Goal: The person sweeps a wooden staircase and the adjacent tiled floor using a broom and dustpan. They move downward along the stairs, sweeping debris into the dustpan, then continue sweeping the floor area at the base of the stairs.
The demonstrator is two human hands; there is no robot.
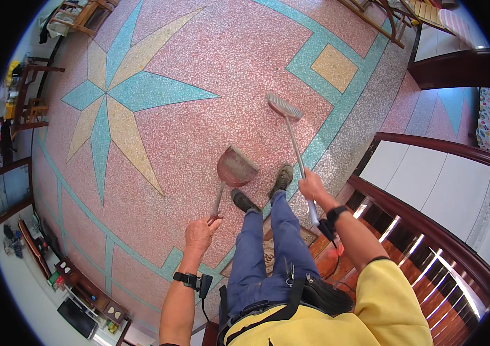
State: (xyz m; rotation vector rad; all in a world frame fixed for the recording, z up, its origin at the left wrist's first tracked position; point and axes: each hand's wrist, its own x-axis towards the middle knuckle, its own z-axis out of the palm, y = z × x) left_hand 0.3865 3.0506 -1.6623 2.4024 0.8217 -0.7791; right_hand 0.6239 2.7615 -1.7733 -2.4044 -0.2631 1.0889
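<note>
My left hand point(201, 233) grips the handle of a long-handled dustpan point(237, 166). The dustpan's reddish pan lies on the terrazzo floor point(210, 125) just in front of my shoes, and its inside looks dusty. My right hand point(314, 186) is closed around the metal pole of a broom point(285, 107). The broom's pale, bristled head is on the floor ahead and to the right of the dustpan, apart from it. Whether any swept dirt lies between the two is too small to tell.
A wooden chair point(82, 17) stands at the far left, and wooden furniture point(33, 93) lines the left wall. White-tiled wall sections point(435, 186) with dark red trim flank a doorway on the right. Low left, a television point(77, 318) stands beside a dark cabinet point(82, 281).
</note>
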